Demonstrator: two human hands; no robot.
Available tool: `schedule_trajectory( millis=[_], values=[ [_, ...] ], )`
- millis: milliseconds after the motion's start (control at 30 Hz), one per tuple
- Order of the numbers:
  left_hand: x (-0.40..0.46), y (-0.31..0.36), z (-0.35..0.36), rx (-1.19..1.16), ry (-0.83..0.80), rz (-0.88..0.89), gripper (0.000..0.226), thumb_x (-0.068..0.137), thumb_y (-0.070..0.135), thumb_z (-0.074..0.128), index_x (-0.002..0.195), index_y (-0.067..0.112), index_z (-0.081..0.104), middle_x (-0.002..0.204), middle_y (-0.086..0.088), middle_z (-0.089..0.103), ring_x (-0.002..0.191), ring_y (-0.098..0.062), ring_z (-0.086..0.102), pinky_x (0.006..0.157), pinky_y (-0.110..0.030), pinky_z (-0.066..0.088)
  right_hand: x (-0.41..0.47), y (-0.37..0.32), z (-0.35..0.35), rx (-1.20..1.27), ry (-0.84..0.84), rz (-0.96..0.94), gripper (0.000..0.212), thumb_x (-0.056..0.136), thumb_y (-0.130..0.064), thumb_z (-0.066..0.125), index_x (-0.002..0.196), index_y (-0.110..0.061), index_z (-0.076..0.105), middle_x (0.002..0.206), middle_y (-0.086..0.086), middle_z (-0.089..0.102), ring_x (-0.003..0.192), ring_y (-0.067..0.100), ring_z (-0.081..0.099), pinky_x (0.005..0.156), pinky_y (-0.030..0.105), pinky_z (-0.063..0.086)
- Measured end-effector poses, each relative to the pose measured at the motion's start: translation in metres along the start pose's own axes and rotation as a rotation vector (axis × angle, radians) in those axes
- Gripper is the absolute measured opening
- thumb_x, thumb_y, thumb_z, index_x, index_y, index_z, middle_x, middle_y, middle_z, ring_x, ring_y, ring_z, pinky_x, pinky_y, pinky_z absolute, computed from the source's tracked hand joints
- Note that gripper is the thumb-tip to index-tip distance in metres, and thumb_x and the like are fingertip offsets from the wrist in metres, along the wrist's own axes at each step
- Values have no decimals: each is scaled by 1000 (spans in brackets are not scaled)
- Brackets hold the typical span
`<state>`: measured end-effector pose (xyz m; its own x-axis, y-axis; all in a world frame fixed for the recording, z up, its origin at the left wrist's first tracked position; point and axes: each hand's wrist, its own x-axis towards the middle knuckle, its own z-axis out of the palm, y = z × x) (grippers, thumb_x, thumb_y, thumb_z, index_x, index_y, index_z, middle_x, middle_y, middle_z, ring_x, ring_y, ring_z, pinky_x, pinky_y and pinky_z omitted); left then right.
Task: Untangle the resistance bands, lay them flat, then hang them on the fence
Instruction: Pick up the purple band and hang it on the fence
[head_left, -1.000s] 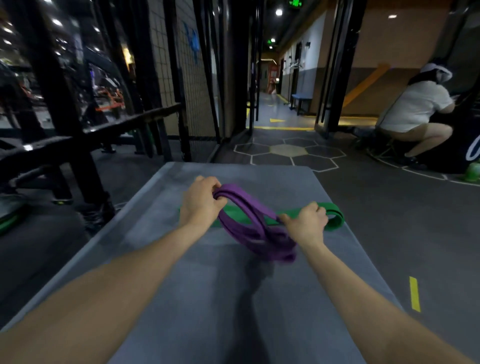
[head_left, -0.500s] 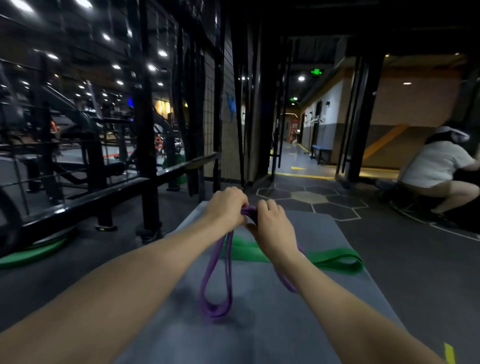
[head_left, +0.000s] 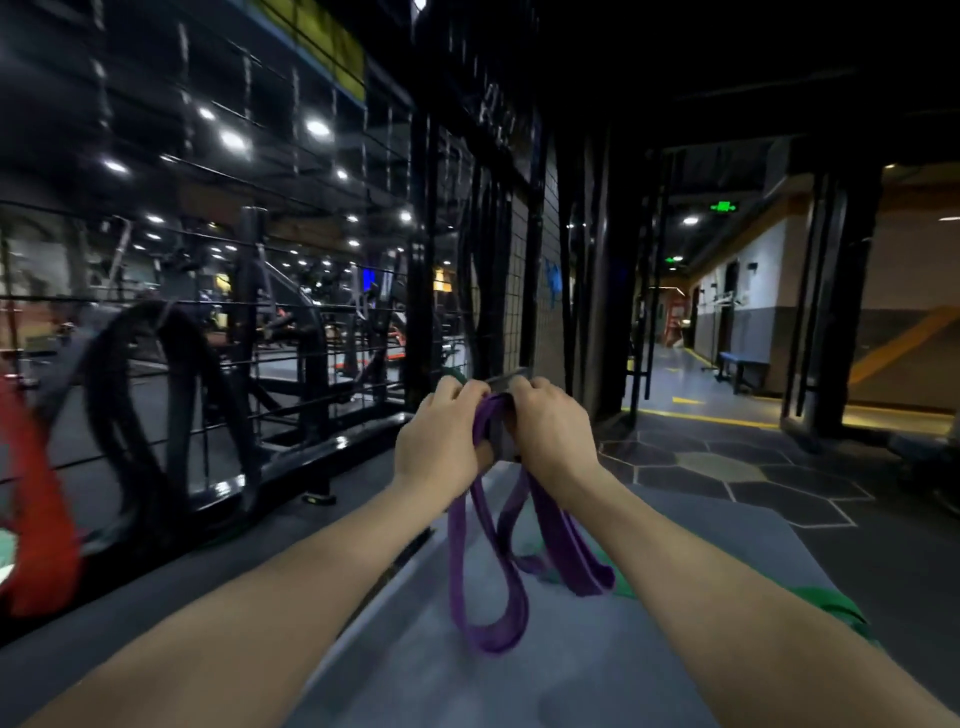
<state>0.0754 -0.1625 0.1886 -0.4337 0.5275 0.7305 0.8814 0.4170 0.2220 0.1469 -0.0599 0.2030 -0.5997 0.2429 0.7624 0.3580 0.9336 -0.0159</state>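
Observation:
A purple resistance band (head_left: 488, 587) hangs in loops from both my hands, lifted above a grey mat (head_left: 571, 675). My left hand (head_left: 441, 441) and my right hand (head_left: 550, 436) grip its top side by side, fingers curled round it. A green band (head_left: 831, 605) lies on the mat, mostly hidden behind my right forearm. The black wire fence (head_left: 332, 332) rises to the left and ahead, with a red band (head_left: 47, 519) and black bands (head_left: 130, 415) hanging on it.
A black steel rail (head_left: 322, 452) runs along the fence foot, left of the mat. Dark posts (head_left: 602, 286) stand ahead. Hexagon-marked floor (head_left: 727, 467) and a lit corridor with a blue bench (head_left: 743, 364) lie to the right.
Both hands came together and lifted the purple band off the mat. My view swung up and left toward the fence; the crouching person at right has left the frame.

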Motion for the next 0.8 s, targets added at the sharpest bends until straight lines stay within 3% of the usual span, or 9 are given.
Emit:
schedule_trajectory(
  millis=[133, 333, 467, 600, 800],
  values=[
    [-5, -20, -14, 5, 70, -102, 45, 82, 18, 64, 121, 21, 43, 113, -2, 47, 94, -23, 55, 61, -29, 38, 21, -17, 3, 52, 66, -2, 9, 92, -9, 45, 99, -8, 51, 100, 11, 60, 92, 31, 59, 64, 34, 37],
    [11, -51, -42, -59, 168, -148, 32, 81, 9, 62, 113, 13, 55, 108, -5, 53, 91, -25, 58, 77, -35, 48, 51, -46, 15, 177, 104, -12, 14, 95, -18, 43, 101, -9, 52, 96, 10, 58, 88, 30, 58, 61, 32, 35],
    [36, -72, -63, -143, 266, -204, 28, 81, 5, 62, 108, 11, 59, 104, -4, 53, 85, -18, 59, 73, -23, 45, 75, -65, 23, 292, 132, 5, 11, 95, -19, 45, 98, -10, 52, 89, 4, 52, 77, 24, 54, 59, 31, 33],
    [52, -88, -71, -264, 335, -281, 23, 83, 1, 61, 103, 11, 59, 105, -2, 51, 87, -14, 57, 67, -12, 43, 99, -81, 31, 376, 181, -45, 14, 93, -16, 48, 107, -14, 51, 93, 4, 53, 75, 21, 54, 57, 31, 37],
    [58, -113, -86, -250, 476, -320, 22, 83, 1, 62, 100, 14, 59, 103, 4, 50, 79, -5, 56, 67, -17, 52, 124, -110, 45, 462, 207, -138, 21, 92, -15, 49, 113, -15, 50, 98, 6, 54, 79, 22, 54, 60, 33, 44]
  ],
)
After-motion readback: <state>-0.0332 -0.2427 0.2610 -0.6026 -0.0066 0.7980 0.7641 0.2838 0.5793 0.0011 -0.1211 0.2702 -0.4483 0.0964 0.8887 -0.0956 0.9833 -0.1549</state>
